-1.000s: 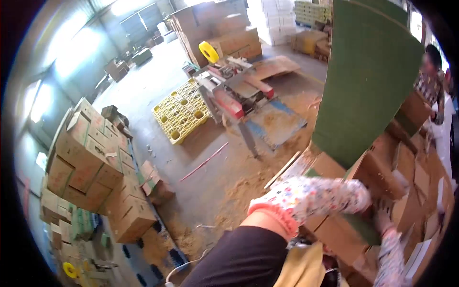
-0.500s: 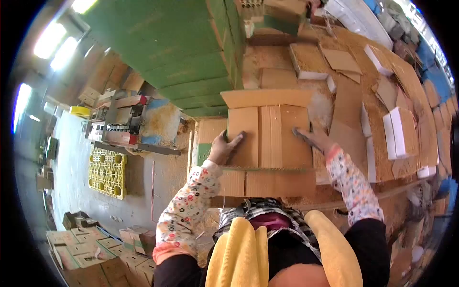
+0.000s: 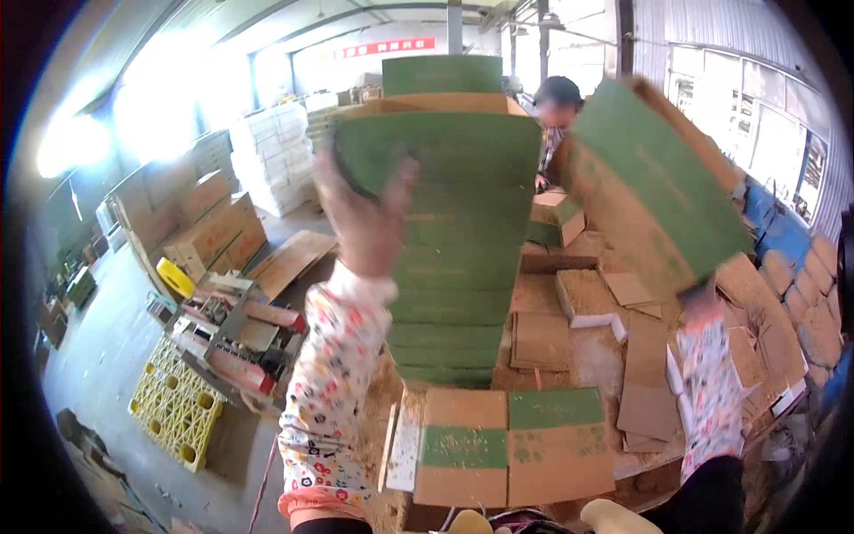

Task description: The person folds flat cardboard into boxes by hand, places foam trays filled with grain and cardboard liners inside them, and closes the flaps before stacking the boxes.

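The green-and-brown cardboard box (image 3: 654,182) is raised and tilted above the cluttered worktable (image 3: 594,363). The right hand (image 3: 701,305) pinches its lower corner; this single hold may let it swing or slip. The left hand (image 3: 366,233), fingers spread, could topple the tall green cardboard stack (image 3: 458,276) if it pushes. Blur obscures the right fingers; left-hand contact cannot be determined.

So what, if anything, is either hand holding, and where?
Right hand: green-and-brown carton, near its bottom corner. Left hand: spread before the green stack; contact unclear.

Tilted carton (image 3: 654,191) in right hand (image 3: 701,304)
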Available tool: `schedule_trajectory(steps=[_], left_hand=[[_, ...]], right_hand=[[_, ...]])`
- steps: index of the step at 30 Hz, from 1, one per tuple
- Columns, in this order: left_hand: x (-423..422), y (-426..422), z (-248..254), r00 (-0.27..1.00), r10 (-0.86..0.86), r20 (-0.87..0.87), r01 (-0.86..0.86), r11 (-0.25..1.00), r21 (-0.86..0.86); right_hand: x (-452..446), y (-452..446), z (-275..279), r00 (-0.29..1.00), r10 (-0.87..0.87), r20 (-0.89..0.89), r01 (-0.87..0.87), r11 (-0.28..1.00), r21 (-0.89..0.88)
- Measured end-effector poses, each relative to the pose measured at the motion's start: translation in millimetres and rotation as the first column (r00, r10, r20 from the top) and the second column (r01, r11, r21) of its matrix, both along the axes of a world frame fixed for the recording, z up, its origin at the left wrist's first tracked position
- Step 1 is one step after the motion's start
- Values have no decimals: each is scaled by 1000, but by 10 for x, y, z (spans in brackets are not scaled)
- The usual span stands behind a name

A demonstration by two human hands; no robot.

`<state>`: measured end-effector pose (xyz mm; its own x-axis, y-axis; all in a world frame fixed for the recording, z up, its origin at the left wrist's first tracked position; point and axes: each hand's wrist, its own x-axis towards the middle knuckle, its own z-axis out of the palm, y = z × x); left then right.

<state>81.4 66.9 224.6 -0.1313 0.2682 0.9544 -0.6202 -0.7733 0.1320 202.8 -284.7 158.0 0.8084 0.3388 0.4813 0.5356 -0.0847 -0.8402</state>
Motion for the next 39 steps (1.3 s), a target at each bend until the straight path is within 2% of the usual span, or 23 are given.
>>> schedule_trajectory(steps=[3,4,5,7,11,12,15,18,20,21,22,23,24,26,28,29,30,32,34,35,37,38,39], left_hand=[[338,971,45,815,-489,-312,344,841,-419],[516,1100,-188,751,-508,-421,299,831,-470],[406,943,-137,796,-467,-384,299,856,-422],[517,937,-179,910,-213,-357,116,955,-275],[471,880,-332,959,176,-221,-200,975,-92],[435,925,-360,955,101,-278,-133,986,-99],[289,971,-361,909,-185,-374,101,967,-232],[-74,718,-797,906,298,-300,-300,953,40],[-707,336,-1503,846,316,-430,-254,947,197],[-1047,140,-1921,728,337,-597,-207,938,278],[-1344,-113,-2328,524,435,-732,-272,900,340],[-1628,-391,-2775,228,462,-857,-327,865,380],[-1884,-643,-3193,-111,186,-976,-288,934,211],[-2123,-1048,-3852,-347,-172,-922,-334,941,-50],[-2157,-977,-3020,-439,-297,-848,-233,949,-212],[-2075,-871,-3208,-424,-225,-877,-121,974,-191],[-2087,-795,-2458,-365,-90,-927,19,994,-104],[-2048,-600,-1839,-131,128,-983,320,944,80],[-1960,-500,-1402,-119,-314,-942,530,782,-327],[-1927,-594,-1257,-240,-472,-848,364,766,-529],[-1707,-771,-1289,-65,-395,-916,267,878,-397],[-1578,-809,-1357,13,-340,-940,208,921,-330],[-1397,-766,-1458,-2,-502,-865,46,864,-502]], right_hand=[[414,684,502,975,-72,212,115,974,-195],[574,925,672,960,-84,266,153,956,-249],[714,1105,807,948,-86,308,182,936,-301],[988,1467,1004,931,-86,355,234,887,-399],[1256,1781,1110,922,-68,381,290,774,-563],[1220,1718,1073,919,-52,391,288,765,-575],[842,1432,677,908,15,419,251,780,-573],[116,751,-331,953,82,291,92,838,-538],[-408,157,-1299,998,66,14,-50,857,-512],[-665,-140,-1792,984,26,-174,-108,871,-480],[-932,-433,-2247,924,-26,-382,-144,901,-410],[-1160,-689,-2589,823,-71,-564,-135,939,-316],[-1309,-910,-2812,714,-85,-695,-90,973,-211],[-1385,-1352,-3011,584,-48,-811,26,999,-40],[-1280,-1833,-3085,541,25,-841,93,992,89],[-1178,-2079,-3056,546,65,-835,107,983,147],[-1144,-2202,-2888,566,85,-820,108,978,176],[-1068,-2087,-2406,718,42,-695,106,980,169],[-1096,-1805,-1777,874,-14,-485,85,988,126],[-1126,-1672,-1549,927,-38,-373,78,993,92],[-1108,-1291,-1329,982,-160,-102,157,987,-33],[-976,-1188,-1491,944,-330,4,330,944,-26],[-844,-1084,-1652,862,-499,93,502,865,-8]])
